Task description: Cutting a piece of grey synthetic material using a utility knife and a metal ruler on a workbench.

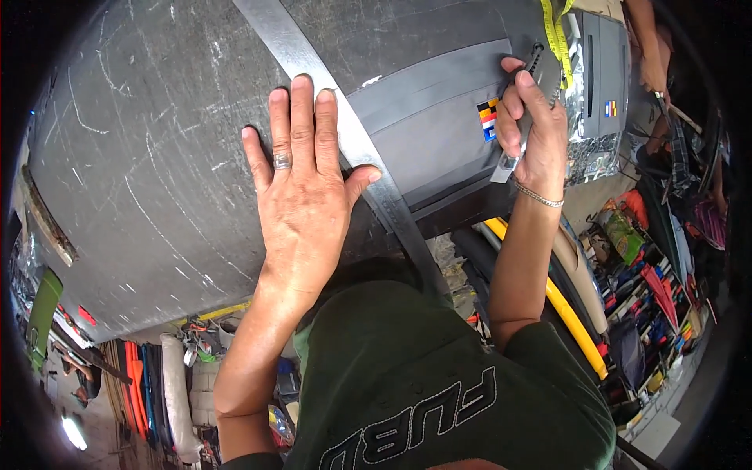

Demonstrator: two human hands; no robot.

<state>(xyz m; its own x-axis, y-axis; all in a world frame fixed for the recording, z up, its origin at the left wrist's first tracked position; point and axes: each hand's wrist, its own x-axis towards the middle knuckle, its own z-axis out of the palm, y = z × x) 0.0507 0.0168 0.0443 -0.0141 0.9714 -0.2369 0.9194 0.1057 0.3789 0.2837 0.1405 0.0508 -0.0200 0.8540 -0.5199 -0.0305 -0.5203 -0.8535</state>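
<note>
My left hand point(305, 180) lies flat with fingers spread, pressing on a long metal straightedge point(376, 168) and the scuffed dark work surface point(172, 157) beside it. The straightedge runs diagonally across the left part of a grey fabric panel point(427, 129). A small multicoloured patch point(487, 120) sits near the panel's right end. Above that end, my right hand point(536, 125) is closed around what looks like a utility knife point(536, 56). Its slotted dark end points away, and a flat silvery end shows below my fingers. My palm hides its middle.
A yellow tape measure point(554, 39) hangs over the surface at the far right. Beyond it lies another grey panel point(603, 82) with a patch. Another person's arm point(647, 51) is at the upper right. Rolled materials point(576, 313) stand below right, near piled coloured fabrics point(650, 290).
</note>
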